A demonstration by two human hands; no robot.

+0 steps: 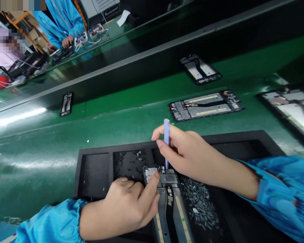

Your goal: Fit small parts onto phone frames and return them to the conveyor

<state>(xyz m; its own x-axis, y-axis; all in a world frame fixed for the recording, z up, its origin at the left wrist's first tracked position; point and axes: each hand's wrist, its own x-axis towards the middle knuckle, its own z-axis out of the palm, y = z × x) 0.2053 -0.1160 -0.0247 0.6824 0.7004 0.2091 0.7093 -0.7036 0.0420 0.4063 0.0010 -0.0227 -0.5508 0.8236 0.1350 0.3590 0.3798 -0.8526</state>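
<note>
A phone mid-frame [162,195], its grey metal inside and black flex cable showing, lies tilted over the black compartment tray [91,148]. My left hand [129,202] is closed at its left edge, the index fingertip pressing on the upper part. In my right hand [182,148] a light purple plastic pry stick [166,135] is pinched upright. Its pointed lower end meets the top edge of the frame, near a tiny red spot. Small dark and silvery pieces [202,206] are heaped in the tray right of the frame. The frame's lower end runs out of view.
On the green bench behind the tray lie more phone frames, one close [205,104], one farther back [200,69], one at right [291,108] and a small one at left [66,104]. Across the raised bench rail [131,60], a person in a blue sleeve [58,20] handles cabled devices.
</note>
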